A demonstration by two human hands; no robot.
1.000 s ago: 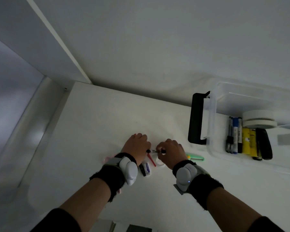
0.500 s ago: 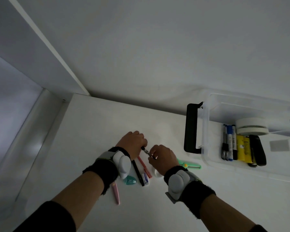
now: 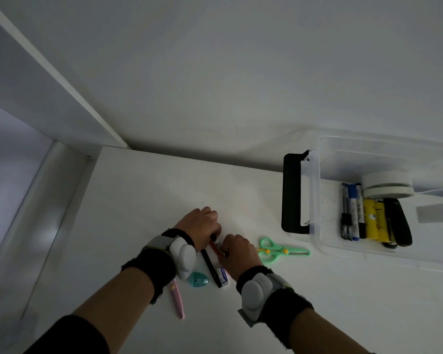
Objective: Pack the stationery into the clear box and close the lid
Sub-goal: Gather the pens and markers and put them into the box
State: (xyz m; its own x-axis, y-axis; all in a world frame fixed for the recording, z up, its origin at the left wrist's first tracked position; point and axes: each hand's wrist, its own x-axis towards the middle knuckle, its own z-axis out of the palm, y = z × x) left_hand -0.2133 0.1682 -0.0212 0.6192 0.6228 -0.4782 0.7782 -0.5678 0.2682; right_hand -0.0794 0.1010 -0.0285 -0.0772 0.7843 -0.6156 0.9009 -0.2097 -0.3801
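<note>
Both hands meet knuckles-up low over the white surface, the left hand and right hand together gripping a small pen. To their right the clear box sits open, holding markers, tape rolls and a yellow item; green scissors lie just beside it.

Clear box glossy transparent plastic; table matt white; scissors green plastic, metal blades

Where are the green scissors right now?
In the head view, the green scissors lie flat on the white table, just right of the right hand and left of the clear box.
</note>
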